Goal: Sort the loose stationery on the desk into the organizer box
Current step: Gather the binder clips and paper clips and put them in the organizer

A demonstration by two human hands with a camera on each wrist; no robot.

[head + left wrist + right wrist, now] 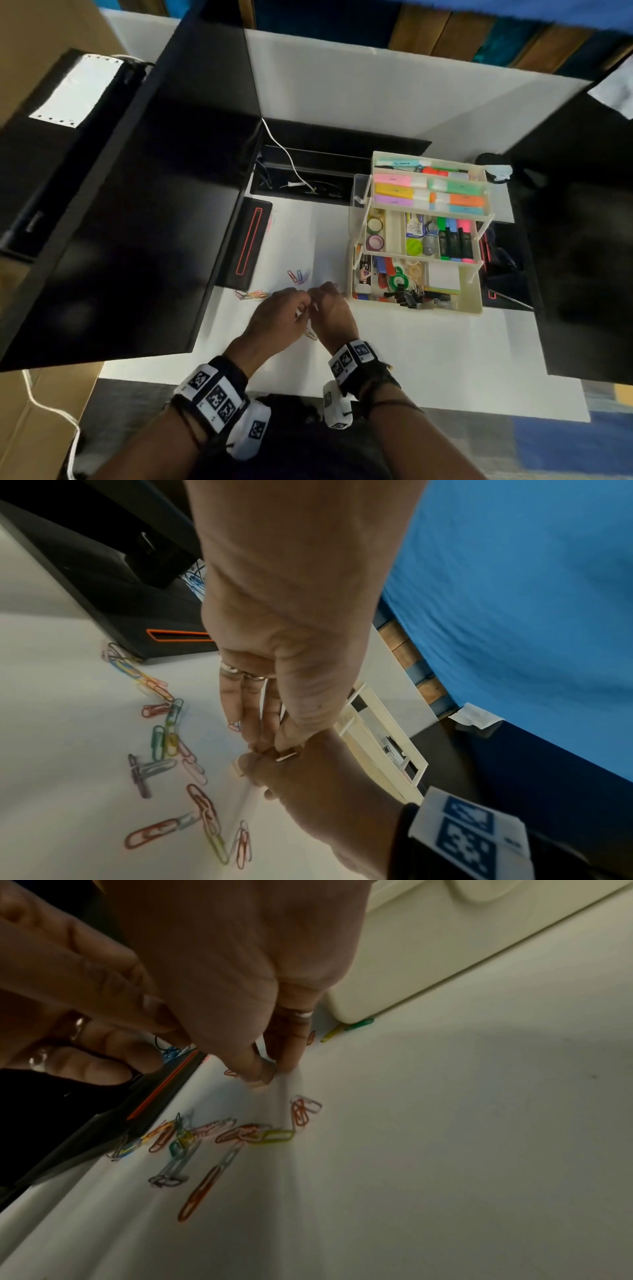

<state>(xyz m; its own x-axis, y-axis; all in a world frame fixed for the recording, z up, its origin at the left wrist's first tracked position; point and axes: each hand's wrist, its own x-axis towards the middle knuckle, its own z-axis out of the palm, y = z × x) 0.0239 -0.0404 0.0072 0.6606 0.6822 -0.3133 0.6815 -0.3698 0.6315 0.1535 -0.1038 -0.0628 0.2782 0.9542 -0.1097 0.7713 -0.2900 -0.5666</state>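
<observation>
Both hands meet fingertip to fingertip just left of the cream organizer box [474,305], low over the white desk. My left hand [306,304] pinches thumb against straight fingers [265,746]. My right hand [318,297] pinches a small pale item [265,1079] between thumb and finger; it is too blurred to identify. A thin pale streak [289,1123] runs from that pinch down to the desk. Several coloured paper clips [298,276] lie loose beyond the hands, and they show spread out in the left wrist view [164,739] and the right wrist view [240,1134].
The tiered box holds highlighters, tape rolls and binder clips. A green and yellow clip [356,1024] lies at its corner [342,1007]. A black stand with a red-outlined slot [248,246] and a large black panel [120,222] border the left. A cable tray [301,174] sits behind.
</observation>
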